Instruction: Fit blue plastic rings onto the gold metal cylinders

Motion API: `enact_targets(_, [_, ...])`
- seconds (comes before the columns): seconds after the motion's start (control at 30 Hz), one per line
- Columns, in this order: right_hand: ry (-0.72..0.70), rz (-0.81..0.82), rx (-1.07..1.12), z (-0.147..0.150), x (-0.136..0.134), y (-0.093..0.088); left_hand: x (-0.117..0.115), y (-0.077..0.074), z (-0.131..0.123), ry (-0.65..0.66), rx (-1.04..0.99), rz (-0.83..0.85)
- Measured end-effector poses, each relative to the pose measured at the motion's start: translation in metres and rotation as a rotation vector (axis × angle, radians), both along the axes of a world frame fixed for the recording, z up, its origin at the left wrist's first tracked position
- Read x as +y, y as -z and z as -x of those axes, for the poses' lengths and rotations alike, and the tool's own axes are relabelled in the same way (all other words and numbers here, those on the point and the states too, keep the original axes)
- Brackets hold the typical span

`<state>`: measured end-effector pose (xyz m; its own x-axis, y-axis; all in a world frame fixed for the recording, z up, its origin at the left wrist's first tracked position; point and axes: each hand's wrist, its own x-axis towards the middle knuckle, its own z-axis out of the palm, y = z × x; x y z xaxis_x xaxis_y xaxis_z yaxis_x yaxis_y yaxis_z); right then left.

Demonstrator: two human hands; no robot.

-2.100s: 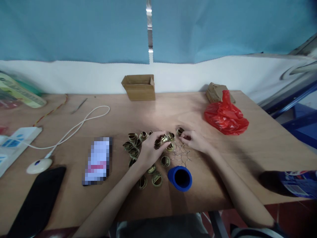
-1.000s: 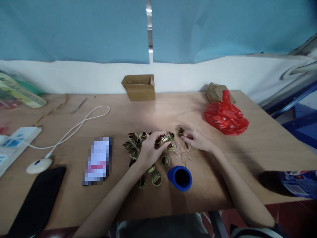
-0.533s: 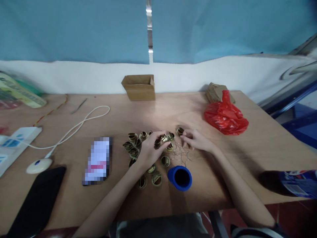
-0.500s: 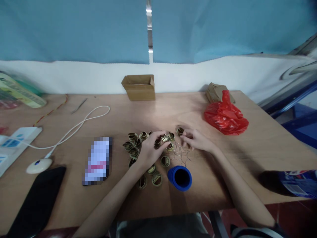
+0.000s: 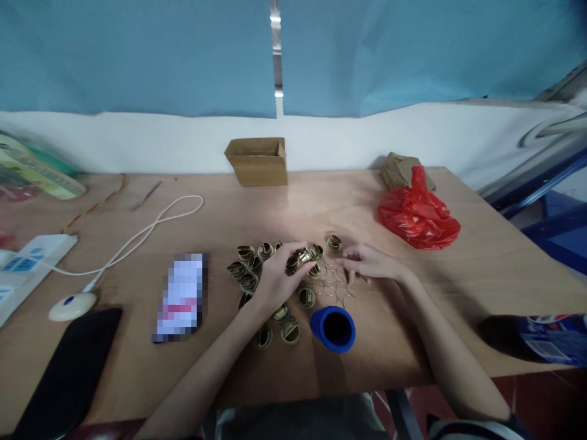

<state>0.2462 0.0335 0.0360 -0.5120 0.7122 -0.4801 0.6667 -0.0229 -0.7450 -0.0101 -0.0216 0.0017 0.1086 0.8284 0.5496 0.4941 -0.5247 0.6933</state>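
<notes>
My left hand (image 5: pixel 280 275) curves its thumb and fingers around a small brass-coloured round metal part (image 5: pixel 304 255) in the midst of a cluster of similar parts. To its right, my right hand (image 5: pixel 369 261) has its fingers bent together, tips at the edge of several thin wire rings (image 5: pixel 336 284). What those fingertips hold, if anything, is too small to make out. Just above them a single brass-coloured round part (image 5: pixel 334 242) lies apart from the cluster. Nearer to me is a blue cup-like cylinder (image 5: pixel 321 322), its dark opening towards me.
A cardboard box (image 5: pixel 259 171) stands against the wall. At the right are a tied red plastic bag (image 5: pixel 418 217) and a lying bottle (image 5: pixel 550 339). Leftward lie a phone with a blurred screen (image 5: pixel 181 296), a black phone-like slab (image 5: pixel 68 373), a white cable (image 5: pixel 151 229) and a power strip (image 5: pixel 41 263).
My right hand has drawn back slightly from the lone round part, down towards the wire rings; that part now shows fully. My left hand has stayed in place.
</notes>
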Motion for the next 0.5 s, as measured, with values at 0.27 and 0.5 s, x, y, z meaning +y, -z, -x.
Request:
enact_targets(0.27, [-0.033,0.098,0.066,-0.0001,-0.0016,-0.0042,-0.0001,0.0017,-0.0004,0.009,-0.008,0.007])
enact_targets(0.5, [-0.058,0.079,0.093,0.0029,-0.0028,-0.0113,0.0001,0.0012,-0.0006,0.005,-0.008,0.021])
